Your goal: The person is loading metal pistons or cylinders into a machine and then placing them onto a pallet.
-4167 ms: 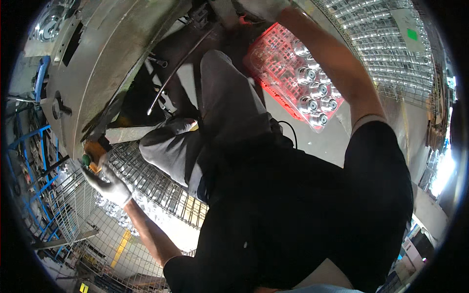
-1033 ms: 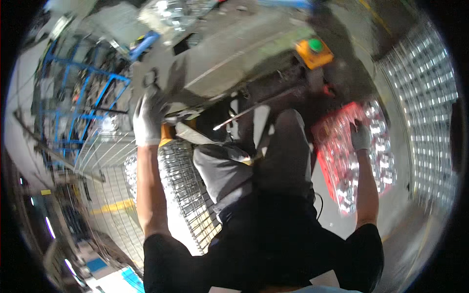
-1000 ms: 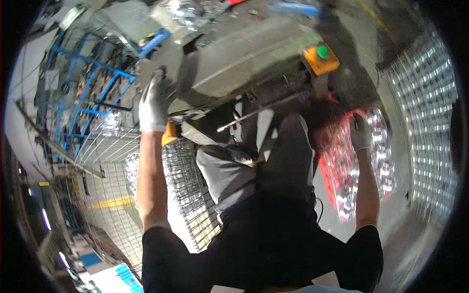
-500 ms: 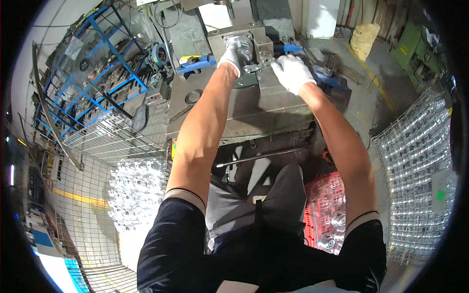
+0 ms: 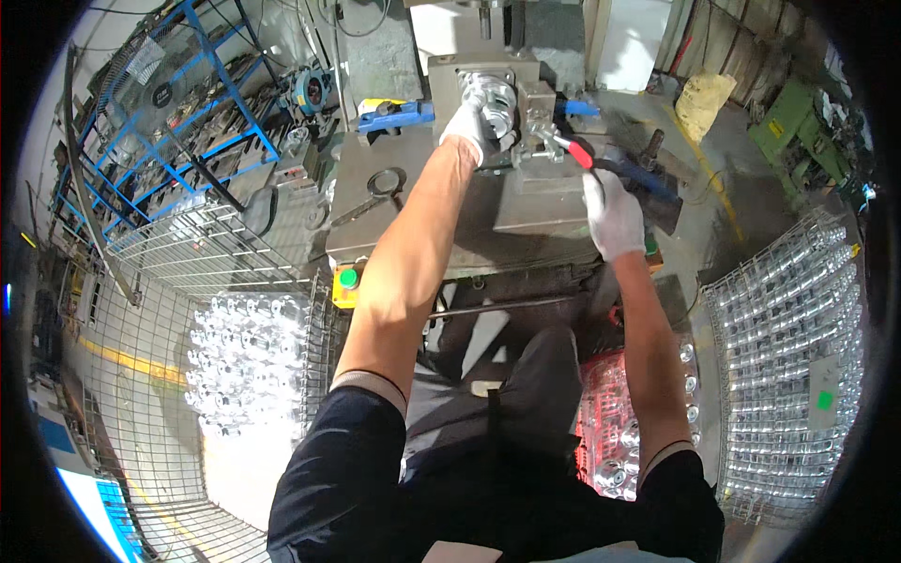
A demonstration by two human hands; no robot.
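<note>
My left hand (image 5: 465,129), in a white glove, is closed around a shiny metal cylindrical part (image 5: 496,101). That part sits in a block-shaped steel fixture (image 5: 449,68) on the machine table. Beside it is a toggle clamp (image 5: 542,143) with a red handle (image 5: 578,153) slanting toward me. My right hand (image 5: 615,214), also gloved in white, has curled fingers at the near end of this handle; the fingertips are partly hidden. A metal ring (image 5: 385,182) lies on the table left of the fixture.
A wire basket (image 5: 249,253) of shiny parts stands at left, another wire basket (image 5: 713,310) at right. A red crate (image 5: 587,413) with parts is beside my legs. Green buttons (image 5: 349,279) flank the table front. Blue clamps (image 5: 396,116) lie beside the fixture.
My right hand has moved toward me and right, uncovering the clamp's red handle. My left hand stays on the metal part. The whole view has shifted slightly.
</note>
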